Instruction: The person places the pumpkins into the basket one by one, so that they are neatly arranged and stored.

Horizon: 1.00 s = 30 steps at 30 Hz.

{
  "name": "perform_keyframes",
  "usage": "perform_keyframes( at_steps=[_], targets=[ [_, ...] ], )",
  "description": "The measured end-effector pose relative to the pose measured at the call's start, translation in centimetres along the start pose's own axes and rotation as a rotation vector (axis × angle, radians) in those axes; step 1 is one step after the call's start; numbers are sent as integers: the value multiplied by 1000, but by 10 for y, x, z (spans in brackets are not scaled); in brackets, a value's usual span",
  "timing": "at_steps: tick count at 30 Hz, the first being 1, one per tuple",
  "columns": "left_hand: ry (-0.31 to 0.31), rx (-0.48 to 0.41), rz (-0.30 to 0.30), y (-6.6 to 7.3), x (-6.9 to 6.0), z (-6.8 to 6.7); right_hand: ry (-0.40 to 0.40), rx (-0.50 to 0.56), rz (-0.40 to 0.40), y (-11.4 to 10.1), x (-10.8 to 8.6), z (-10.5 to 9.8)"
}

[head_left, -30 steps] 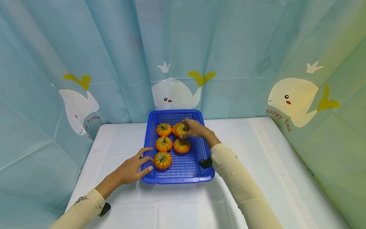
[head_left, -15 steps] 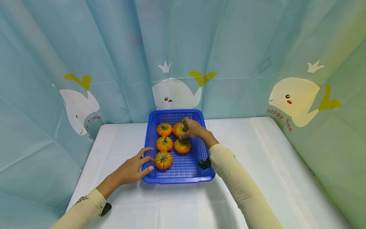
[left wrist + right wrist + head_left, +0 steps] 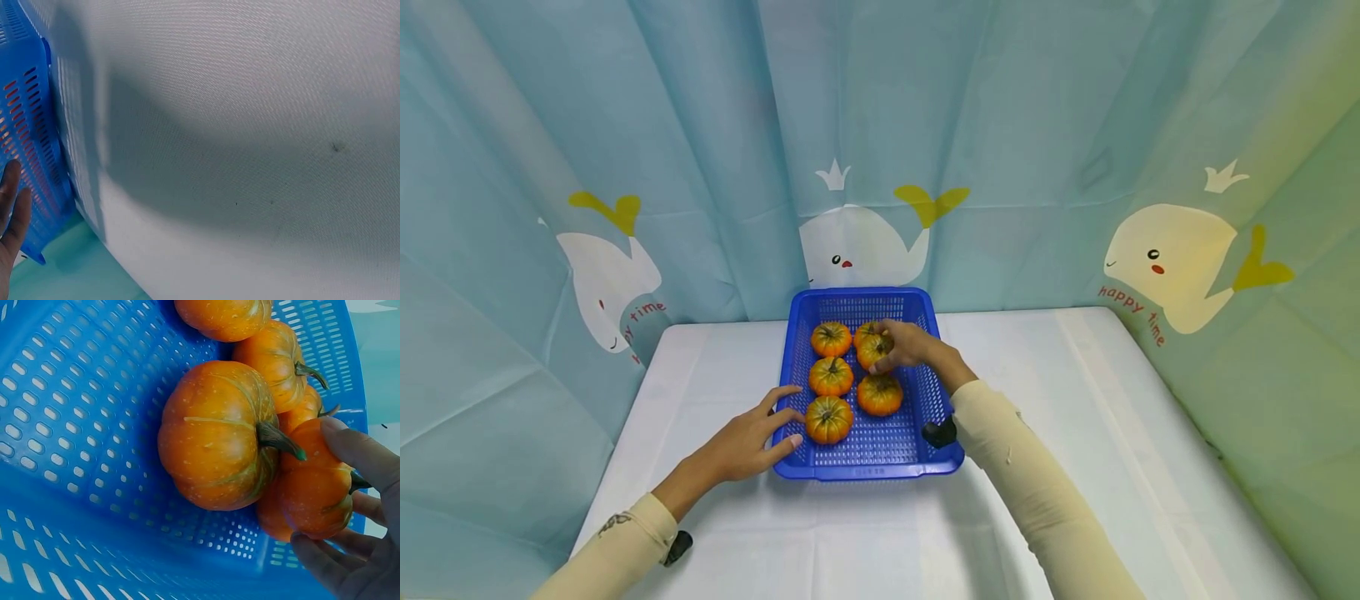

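Note:
Several small orange pumpkins lie in a blue plastic basket (image 3: 880, 472). The right hand (image 3: 912, 343) grips one pumpkin (image 3: 872, 352) between thumb and fingers; in the right wrist view this pumpkin (image 3: 315, 487) sits at the right edge of the group. Another pumpkin (image 3: 867, 330) shows partly behind it, and one (image 3: 880, 395) lies just in front. Three more, the nearest pumpkin (image 3: 829, 419) among them, form a column on the left. The left hand (image 3: 743, 442) has its fingers spread at the basket's left rim; the left wrist view shows its fingers (image 3: 19, 219) against the slotted outer wall.
The basket stands on a white-covered table (image 3: 1037, 400), close to its back edge. A light blue curtain (image 3: 1030, 167) printed with whales hangs behind and around the table. The basket's front right part shows bare slotted floor.
The right hand and its pumpkin have come slightly nearer the person, uncovering part of a pumpkin behind. The pumpkin in front has shifted a little forward too. The left hand stays put.

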<state>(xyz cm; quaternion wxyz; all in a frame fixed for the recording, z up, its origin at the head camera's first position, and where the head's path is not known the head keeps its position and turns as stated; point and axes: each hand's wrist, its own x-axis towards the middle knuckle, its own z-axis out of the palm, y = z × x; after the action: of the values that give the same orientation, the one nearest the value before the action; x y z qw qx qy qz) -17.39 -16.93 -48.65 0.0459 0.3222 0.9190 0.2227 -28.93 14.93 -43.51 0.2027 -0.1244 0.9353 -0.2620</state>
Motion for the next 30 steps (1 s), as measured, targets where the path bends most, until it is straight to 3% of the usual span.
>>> perform_keyframes(
  at_steps=[11,30],
  targets=[
    [12,3,3,0,0,0,-107,1,74,6,0,9],
    [18,4,7,2,-1,1,-139,12,109,11,4,19]
  ],
)
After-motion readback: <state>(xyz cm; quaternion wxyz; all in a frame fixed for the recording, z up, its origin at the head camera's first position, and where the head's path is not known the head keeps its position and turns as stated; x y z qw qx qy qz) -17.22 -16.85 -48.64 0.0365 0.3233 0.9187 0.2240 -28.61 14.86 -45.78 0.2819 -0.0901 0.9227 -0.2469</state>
